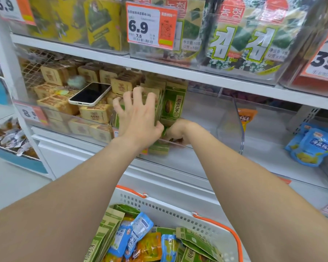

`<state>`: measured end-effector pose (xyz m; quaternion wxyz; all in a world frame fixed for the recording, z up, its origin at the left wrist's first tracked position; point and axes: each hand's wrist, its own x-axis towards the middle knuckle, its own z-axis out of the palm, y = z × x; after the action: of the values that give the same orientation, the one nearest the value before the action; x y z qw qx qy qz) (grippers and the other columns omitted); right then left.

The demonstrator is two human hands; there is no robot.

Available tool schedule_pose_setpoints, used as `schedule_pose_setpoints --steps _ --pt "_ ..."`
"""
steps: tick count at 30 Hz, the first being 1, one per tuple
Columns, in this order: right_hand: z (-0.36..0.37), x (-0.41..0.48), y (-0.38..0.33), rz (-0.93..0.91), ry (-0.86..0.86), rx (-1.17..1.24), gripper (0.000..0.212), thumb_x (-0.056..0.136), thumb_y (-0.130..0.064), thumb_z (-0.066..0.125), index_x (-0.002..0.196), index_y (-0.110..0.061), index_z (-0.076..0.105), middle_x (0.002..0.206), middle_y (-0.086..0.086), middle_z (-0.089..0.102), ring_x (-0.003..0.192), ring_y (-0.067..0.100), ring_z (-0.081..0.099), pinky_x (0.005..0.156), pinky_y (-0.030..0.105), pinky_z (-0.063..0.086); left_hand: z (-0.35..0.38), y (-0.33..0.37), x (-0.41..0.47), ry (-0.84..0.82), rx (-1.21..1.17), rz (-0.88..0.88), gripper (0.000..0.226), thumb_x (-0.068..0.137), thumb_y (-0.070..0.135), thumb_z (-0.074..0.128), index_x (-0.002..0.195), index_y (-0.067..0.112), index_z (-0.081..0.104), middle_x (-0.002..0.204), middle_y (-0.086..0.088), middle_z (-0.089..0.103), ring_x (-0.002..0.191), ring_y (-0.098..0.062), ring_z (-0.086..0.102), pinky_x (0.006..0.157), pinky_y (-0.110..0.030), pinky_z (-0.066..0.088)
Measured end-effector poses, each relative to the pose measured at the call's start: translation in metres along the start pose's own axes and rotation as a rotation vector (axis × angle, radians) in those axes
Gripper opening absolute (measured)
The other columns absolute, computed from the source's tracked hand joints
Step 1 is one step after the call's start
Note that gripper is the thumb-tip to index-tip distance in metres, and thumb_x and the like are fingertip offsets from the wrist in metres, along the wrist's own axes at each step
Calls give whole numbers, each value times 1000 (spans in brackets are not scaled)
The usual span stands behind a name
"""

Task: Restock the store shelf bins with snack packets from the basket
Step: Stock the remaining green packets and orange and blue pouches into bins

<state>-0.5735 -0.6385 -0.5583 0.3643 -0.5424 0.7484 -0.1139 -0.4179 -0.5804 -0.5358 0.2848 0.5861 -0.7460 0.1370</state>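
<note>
Green-and-tan snack packets [173,104] stand upright in a clear shelf bin [201,118] on the middle shelf. My left hand [138,114] presses flat against the row of packets, fingers spread over their tops. My right hand [175,132] is curled low at the bin's front, gripping the bottom of the green packets. A white basket [170,214] with orange handles sits below, holding several green, blue and orange packets [140,241].
A phone [90,94] lies on tan boxed snacks [95,112] in the left bin. Right bins hold an orange packet [246,116] and blue packets [311,146]. Seaweed packs [242,38] and price tags [151,25] fill the shelf above.
</note>
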Motion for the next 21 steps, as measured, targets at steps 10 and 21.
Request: schedule_pose_setpoints --steps 10,21 --pt "-28 5 0 -34 203 -38 8 94 -14 70 101 -10 68 109 9 70 97 26 69 90 35 59 6 0 2 44 6 -24 56 71 40 72 121 26 53 135 -11 42 126 -37 40 110 -61 29" --pt "-33 14 -6 -161 670 266 35 94 -12 71 126 -6 58 125 12 65 117 29 63 92 29 52 6 -6 0 27 -5 6 57 71 40 71 123 29 51 133 -8 42 127 -36 40 111 -59 27"
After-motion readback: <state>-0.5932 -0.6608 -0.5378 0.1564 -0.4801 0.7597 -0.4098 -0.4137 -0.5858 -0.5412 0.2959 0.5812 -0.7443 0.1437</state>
